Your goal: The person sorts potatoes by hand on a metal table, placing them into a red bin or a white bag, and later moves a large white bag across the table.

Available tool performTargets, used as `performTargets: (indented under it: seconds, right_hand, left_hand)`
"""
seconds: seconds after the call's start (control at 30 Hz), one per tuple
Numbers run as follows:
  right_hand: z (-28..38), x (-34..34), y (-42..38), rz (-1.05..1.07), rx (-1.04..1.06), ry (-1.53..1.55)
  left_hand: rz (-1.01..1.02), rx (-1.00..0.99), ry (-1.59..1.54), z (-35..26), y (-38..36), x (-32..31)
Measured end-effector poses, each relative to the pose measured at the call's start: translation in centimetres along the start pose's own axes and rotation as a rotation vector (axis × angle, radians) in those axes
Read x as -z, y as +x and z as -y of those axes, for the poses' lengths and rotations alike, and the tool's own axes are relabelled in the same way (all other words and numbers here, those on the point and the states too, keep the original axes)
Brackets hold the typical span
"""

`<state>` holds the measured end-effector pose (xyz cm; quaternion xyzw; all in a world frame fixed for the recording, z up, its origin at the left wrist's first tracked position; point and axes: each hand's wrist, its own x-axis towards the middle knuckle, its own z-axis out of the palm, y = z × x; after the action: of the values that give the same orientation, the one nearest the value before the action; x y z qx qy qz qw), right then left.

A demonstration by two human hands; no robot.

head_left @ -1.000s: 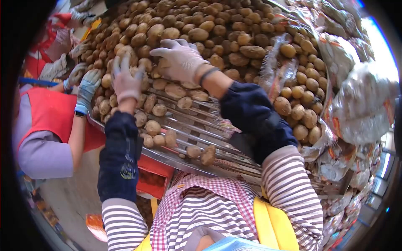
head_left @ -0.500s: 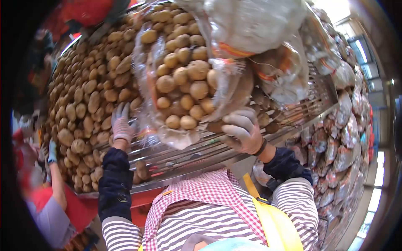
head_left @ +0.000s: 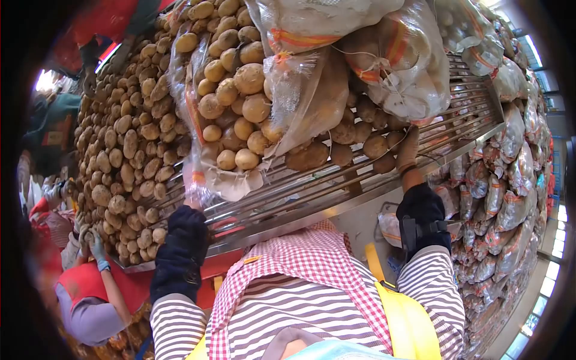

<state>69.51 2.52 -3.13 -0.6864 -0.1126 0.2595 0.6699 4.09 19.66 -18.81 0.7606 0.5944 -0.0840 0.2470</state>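
An open clear plastic bag [head_left: 306,96] lies on the metal slats, its mouth towards me, with potatoes [head_left: 249,78] showing inside and spilling out. My left hand [head_left: 196,191], gloved, is at the bag's lower left edge, closed on the plastic that runs down over its fingers. Further right, my right hand [head_left: 409,150] reaches up beside a tied sack [head_left: 411,78] with orange stripes. Its fingers are hidden at the sack's underside, next to loose potatoes [head_left: 375,146] on the slats.
A slatted metal table [head_left: 288,207] spans the front, with a large heap of potatoes [head_left: 129,144] on its left. Filled sacks [head_left: 504,198] are stacked at the right. Co-workers stand along the left, one with a gloved hand [head_left: 97,246] near the heap.
My right hand has moved right, from the open bag's corner to the tied sack. My left hand has come off the loose potatoes to the bag's edge. The view has shifted.
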Motion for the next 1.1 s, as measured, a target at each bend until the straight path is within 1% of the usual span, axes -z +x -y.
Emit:
performTargets:
  seconds: [0.03, 0.07, 0.13, 0.17, 0.2, 0.23, 0.27, 0.3, 0.33, 0.37, 0.4, 0.43, 0.47, 0.5, 0.53, 0.57, 0.6, 0.63, 0.67, 0.7, 0.73, 0.77, 0.8, 0.83, 0.87, 0.9, 0.93, 0.97, 1.0, 1.03, 1.1]
  right_hand:
    - [0.4, -0.6, -1.4, -0.038, -0.017, 0.008]
    - [-0.2, -0.7, -1.4, -0.026, -0.012, 0.010]
    - [-3.3, 0.5, -1.6, 0.097, 0.388, -0.417]
    - [-5.2, 0.4, -3.8, 0.175, 0.503, -0.706]
    - [-7.0, -1.2, -6.8, 0.247, 0.625, -0.992]
    - [-4.0, -5.2, -11.5, 0.257, 0.633, -0.859]
    - [0.5, -9.2, -16.6, 0.264, 0.635, -0.723]
    - [1.6, -10.9, -19.4, 0.330, 0.610, -0.657]
    - [2.3, -11.7, -21.1, 0.401, 0.585, -0.588]
    - [3.1, -11.5, -22.3, 0.410, 0.583, -0.581]
    - [3.7, -11.2, -23.4, 0.517, 0.574, -0.551]
    - [3.8, -11.0, -23.9, 0.626, 0.566, -0.518]
    - [3.4, -9.8, -21.7, 0.589, 0.599, -0.575]
    - [2.6, -8.7, -18.7, 0.403, 0.727, -0.722]
    - [2.2, -7.8, -15.4, 0.215, 0.853, -0.861]
    - [2.7, -7.4, -11.7, 0.224, 0.822, -0.940]
    - [2.4, -7.6, -8.2, 0.193, 0.863, -1.033]
    - [1.5, -8.8, -5.3, 0.165, 0.910, -1.117]
    - [0.5, -11.1, -3.7, 0.134, 0.946, -1.269]
    - [-0.3, -13.0, -2.7, 0.100, 0.987, -1.424]
    - [-0.3, -13.9, -1.7, 0.355, 0.735, -1.537]
    - [-0.3, -14.6, -1.9, 0.399, 0.758, -1.531]
    - [-0.1, -14.4, -2.5, 0.374, 0.726, -1.446]
    - [0.3, -14.1, -2.9, 0.336, 0.689, -1.362]
    - [0.1, -13.6, -2.1, 0.351, 0.709, -1.364]
    - [-0.9, -12.7, -0.7, 0.424, 0.740, -1.424]
    - [-1.7, -11.7, -0.3, 0.491, 0.765, -1.482]
    - [-2.4, -10.9, -1.2, 0.502, 0.778, -1.489]
    - [-3.3, -10.5, -2.9, 0.404, 0.936, -1.405]
    - [-4.1, -10.3, -4.9, 0.301, 1.086, -1.306]
    - [-2.9, -11.1, -12.1, 0.278, 1.066, -1.294]
  left_hand:
    - [0.023, -0.042, 0.093, -3.4, -3.2, 1.5]
    - [0.014, -0.100, 0.158, -7.0, -5.6, 3.2]
    - [-0.035, -0.203, 0.222, -11.7, -8.3, 6.1]
    - [-0.058, -0.235, 0.243, -13.2, -8.9, 7.3]
    - [-0.093, -0.262, 0.256, -14.3, -9.5, 8.4]
    - [-0.123, -0.268, 0.258, -14.4, -9.9, 9.2]
    - [-0.155, -0.269, 0.255, -14.1, -10.3, 9.8]
    - [-0.161, -0.270, 0.260, -12.9, -11.0, 9.6]
    - [-0.204, -0.185, 0.213, -10.5, -11.4, 9.2]
    - [-0.239, -0.098, 0.166, -8.2, -12.0, 8.9]
    - [-0.321, -0.073, 0.240, -6.8, -12.7, 9.2]
    - [-0.321, -0.060, 0.248, -5.7, -13.3, 9.2]
    - [-0.456, -0.014, 0.138, -5.0, -13.9, 9.7]
    - [-0.591, 0.041, 0.024, -4.5, -14.8, 10.3]
    - [-0.637, 0.050, 0.074, -6.0, -15.9, 11.2]
    - [-0.619, -0.028, 0.049, -6.9, -16.4, 11.8]
    - [-0.643, -0.104, -0.046, -9.9, -17.3, 12.6]
    - [-0.604, -0.252, -0.093, -11.7, -17.3, 13.0]
    - [-0.427, -0.211, -0.196, -13.3, -17.9, 11.1]
    - [-0.484, -0.464, -0.238, -14.7, -16.8, 10.3]
    - [-0.546, -0.584, -0.314, -16.6, -16.7, 9.3]
    - [-0.466, -0.634, -0.372, -18.5, -16.8, 8.9]
    - [-0.521, -0.697, -0.328, -20.1, -16.3, 8.4]
    - [-0.378, -0.629, -0.219, -22.2, -16.8, 9.8]
    - [-0.251, -0.619, -0.183, -22.8, -15.9, 9.4]
    - [-0.262, -0.603, -0.198, -23.2, -15.1, 9.0]
    - [-0.220, -0.626, -0.153, -23.3, -14.3, 8.9]
    - [-0.176, -0.648, -0.111, -23.3, -13.9, 8.6]
    - [-0.253, -0.646, -0.069, -23.1, -14.2, 8.2]
    - [-0.263, -0.634, -0.073, -22.5, -14.4, 7.7]
    - [-0.195, -0.502, -0.039, -20.5, -15.3, 6.8]
